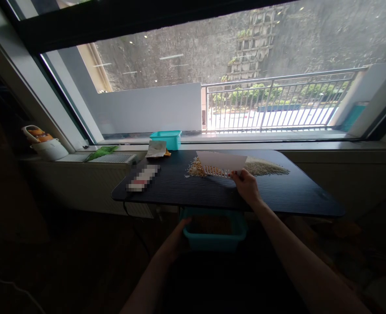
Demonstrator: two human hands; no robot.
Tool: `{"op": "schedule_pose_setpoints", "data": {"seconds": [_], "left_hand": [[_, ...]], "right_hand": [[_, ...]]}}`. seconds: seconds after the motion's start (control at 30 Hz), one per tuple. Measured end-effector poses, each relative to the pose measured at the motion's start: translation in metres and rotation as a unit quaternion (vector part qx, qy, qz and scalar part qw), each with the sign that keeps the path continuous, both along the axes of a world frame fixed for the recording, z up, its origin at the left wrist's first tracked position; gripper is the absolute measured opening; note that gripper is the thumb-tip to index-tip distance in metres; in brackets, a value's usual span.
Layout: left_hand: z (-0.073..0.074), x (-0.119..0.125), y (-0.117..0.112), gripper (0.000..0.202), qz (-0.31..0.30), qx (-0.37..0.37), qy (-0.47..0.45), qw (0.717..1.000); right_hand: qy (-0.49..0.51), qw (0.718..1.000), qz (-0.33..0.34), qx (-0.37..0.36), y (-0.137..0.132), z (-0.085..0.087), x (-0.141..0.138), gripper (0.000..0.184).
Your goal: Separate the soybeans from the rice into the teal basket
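Observation:
My right hand [247, 185] is closed on the lower right corner of a pale card [222, 160] with a row of slots along its lower edge. The card stands tilted on the dark table. To its left lies a heap of yellowish grains or kernels [196, 168], and some show through the slots. A paler pile of small grains [266, 166] spreads to its right. Below the table's front edge, my left hand [179, 237] grips the left side of a teal plastic bin [214, 242]. The bin's inside is too dark to make out its contents.
On the dark table [186, 194], a blurred-out item [143, 179] lies at the left. A second teal bin [165, 139] and a crumpled paper packet [156, 149] sit near the window. A radiator [114, 183] and a white pot [50, 149] are farther left.

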State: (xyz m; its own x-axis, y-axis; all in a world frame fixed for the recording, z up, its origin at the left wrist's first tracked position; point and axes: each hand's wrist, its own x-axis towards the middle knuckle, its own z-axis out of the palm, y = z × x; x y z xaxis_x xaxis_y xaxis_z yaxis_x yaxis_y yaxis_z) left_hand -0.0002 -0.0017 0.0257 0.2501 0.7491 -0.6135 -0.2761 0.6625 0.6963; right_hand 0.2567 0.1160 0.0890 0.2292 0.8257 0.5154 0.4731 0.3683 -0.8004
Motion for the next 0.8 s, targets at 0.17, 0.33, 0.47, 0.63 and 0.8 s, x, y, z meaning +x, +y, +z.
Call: {"op": "schedule_pose_setpoints", "data": {"seconds": [0.17, 0.33, 0.47, 0.63, 0.8], "left_hand": [[0.0, 0.0, -0.001, 0.058, 0.001, 0.021, -0.011, 1.0], [-0.008, -0.001, 0.005, 0.058, 0.0, 0.001, -0.002, 1.0], [-0.011, -0.002, 0.007, 0.057, 0.001, -0.004, -0.008, 1.0], [-0.008, -0.001, 0.004, 0.055, 0.0, 0.007, -0.006, 1.0], [-0.002, 0.001, 0.003, 0.055, 0.004, -0.004, -0.009, 1.0]], "right_hand": [[-0.012, 1.0, 0.007, -0.002, -0.002, 0.003, -0.003, 0.024], [0.03, 0.999, 0.021, -0.006, -0.005, 0.003, -0.004, 0.02], [0.022, 0.999, 0.023, -0.001, -0.003, 0.002, -0.003, 0.022], [0.009, 0.999, 0.034, 0.0, 0.0, 0.002, -0.004, 0.024], [-0.004, 0.999, 0.053, -0.008, 0.0, 0.004, -0.007, 0.023]]}}
